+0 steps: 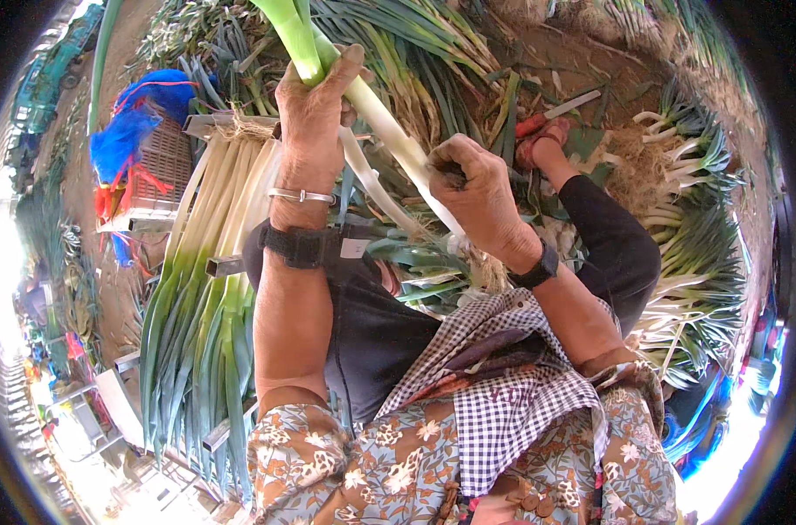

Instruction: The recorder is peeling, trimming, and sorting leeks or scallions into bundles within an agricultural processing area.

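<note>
Currently, one leek was being worked by hand at the upper centre of the frame, its white shank slanting down toward the middle and its green top passing out at the upper edge. The left hand was clamped around the stalk where green met white, thumb laid along it. The right hand was at the shank, right of centre, with fingers curled in toward the thumb; whether they pinched an outer layer could not be told.

The step in hand appeared to be stripping or cleaning the shank. The next move, by judgement, called for a firm left grip and a light right-hand pull along the stalk, so that the white part did not snap.

A row of leeks lay at the left of the frame, roots uppermost. A knife with a red handle lay at the upper right.

Markings: the checked cloth at lower centre carried dark red lettering, partly lost in folds. A white tag beside the black wrist strap bore marks too small to read. No brand could be identified.
</note>
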`<state>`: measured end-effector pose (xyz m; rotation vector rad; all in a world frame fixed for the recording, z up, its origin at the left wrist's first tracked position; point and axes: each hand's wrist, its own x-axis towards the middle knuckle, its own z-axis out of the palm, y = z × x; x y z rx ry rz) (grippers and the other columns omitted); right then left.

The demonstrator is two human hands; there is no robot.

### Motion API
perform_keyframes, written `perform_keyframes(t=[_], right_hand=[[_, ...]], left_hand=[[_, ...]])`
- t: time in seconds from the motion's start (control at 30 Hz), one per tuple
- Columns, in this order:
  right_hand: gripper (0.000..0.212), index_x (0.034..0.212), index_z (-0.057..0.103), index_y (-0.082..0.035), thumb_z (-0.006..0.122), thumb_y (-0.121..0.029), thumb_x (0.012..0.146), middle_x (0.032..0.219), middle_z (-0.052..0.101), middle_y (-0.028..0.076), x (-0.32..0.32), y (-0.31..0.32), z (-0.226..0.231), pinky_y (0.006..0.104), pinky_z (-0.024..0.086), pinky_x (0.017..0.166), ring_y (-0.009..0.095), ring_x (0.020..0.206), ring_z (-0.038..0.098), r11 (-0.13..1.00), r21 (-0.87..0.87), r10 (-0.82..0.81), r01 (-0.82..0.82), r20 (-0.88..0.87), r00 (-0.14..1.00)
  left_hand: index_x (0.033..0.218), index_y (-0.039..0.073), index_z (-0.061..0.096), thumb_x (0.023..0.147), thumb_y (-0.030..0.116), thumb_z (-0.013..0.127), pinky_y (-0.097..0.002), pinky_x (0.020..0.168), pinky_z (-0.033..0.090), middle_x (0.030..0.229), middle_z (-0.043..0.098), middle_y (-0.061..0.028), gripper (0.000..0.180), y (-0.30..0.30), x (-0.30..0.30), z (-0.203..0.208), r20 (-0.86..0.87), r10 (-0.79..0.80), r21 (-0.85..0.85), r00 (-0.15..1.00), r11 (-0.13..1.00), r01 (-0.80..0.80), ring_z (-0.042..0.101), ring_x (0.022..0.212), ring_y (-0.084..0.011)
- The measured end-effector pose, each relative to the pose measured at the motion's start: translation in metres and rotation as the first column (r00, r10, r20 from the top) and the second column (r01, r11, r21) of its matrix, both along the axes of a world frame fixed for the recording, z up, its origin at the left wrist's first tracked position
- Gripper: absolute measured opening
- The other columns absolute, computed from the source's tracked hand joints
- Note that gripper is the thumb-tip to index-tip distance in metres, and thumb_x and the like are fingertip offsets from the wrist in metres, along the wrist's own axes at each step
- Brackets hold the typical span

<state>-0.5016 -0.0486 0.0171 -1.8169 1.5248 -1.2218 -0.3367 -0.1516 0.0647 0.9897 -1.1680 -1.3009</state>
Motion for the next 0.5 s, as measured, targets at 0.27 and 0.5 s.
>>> perform_keyframes(t=[0.27,0.5], right_hand=[[0.016,0.092,0.057,-0.008,0.068,-0.017,0.085,0.080,0.059,-0.003,-0.028,0.007,-0.007,0.0165,0.036,0.052,0.006,0.069,0.055,0.771,0.337,-0.323,-0.541,0.938,0.124],[0.030,0.100,0.056,0.002,0.072,-0.013,0.080,0.084,0.062,0.011,0.013,-0.010,0.033,0.0298,0.049,0.071,0.019,0.076,0.061,0.944,0.260,0.087,-0.202,0.394,0.915]], left_hand=[[0.094,0.009,0.061,0.085,0.025,0.068,-0.0204,0.045,0.031,0.075,0.064,-0.0025,0.020,-0.005,0.018,0.022,-0.036,0.023,-0.080,0.999,0.996,-0.026,0.052,0.061,-0.0065],[0.088,0.006,0.062,0.084,0.024,0.069,-0.0208,0.043,0.033,0.072,0.064,-0.0031,0.019,-0.002,0.022,0.027,0.021,0.073,-0.038,0.997,0.997,-0.072,0.053,0.056,-0.0079]])
